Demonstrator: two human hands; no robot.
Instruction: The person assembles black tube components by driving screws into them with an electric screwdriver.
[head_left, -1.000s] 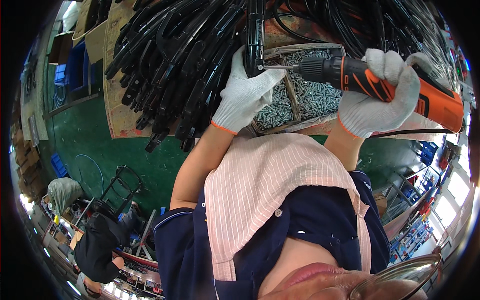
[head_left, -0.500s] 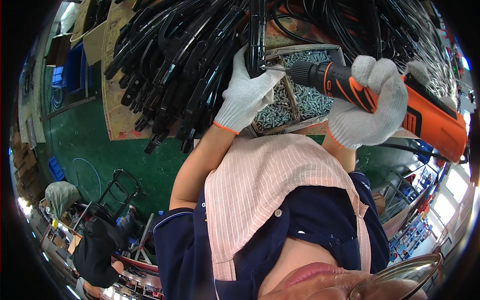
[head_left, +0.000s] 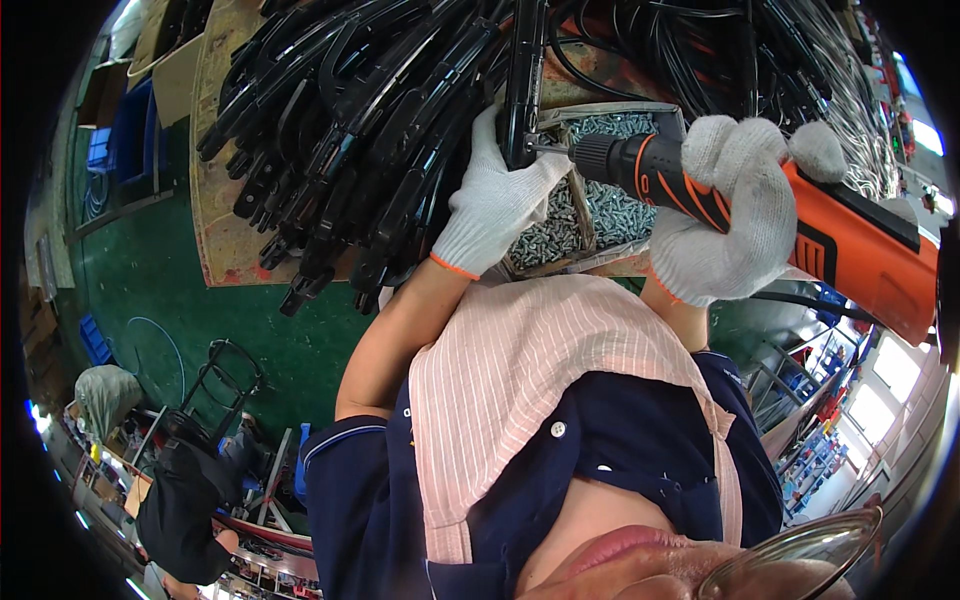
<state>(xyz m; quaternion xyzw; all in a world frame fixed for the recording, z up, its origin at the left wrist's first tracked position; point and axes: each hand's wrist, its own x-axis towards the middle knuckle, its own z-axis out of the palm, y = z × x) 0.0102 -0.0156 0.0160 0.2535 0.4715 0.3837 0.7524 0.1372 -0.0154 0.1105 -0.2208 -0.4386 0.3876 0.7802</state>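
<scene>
My left hand (head_left: 490, 208), in a white knitted glove, is closed around the lower end of a long black bar-like part (head_left: 525, 75). In my gloved right hand (head_left: 738, 225) is an orange and black power screwdriver (head_left: 860, 262), lying almost level. Its bit points left and meets the side of the black part near my left thumb; whether a screw sits at the tip is too small to tell. Just behind and below the tool's nose stands a shallow divided box (head_left: 586, 225) of small silvery screws (head_left: 622, 208).
A heap of similar black parts (head_left: 370, 160) covers the left of the worn worktable (head_left: 225, 262). Black cables (head_left: 690, 65) and pale wires (head_left: 865, 135) lie at the far right. A blue bin (head_left: 143, 140) stands left of the table. Another person (head_left: 180, 510) is at lower left.
The screwdriver and my right hand have shifted slightly left and down. The black part is still in my left hand, with the bit at its side.
</scene>
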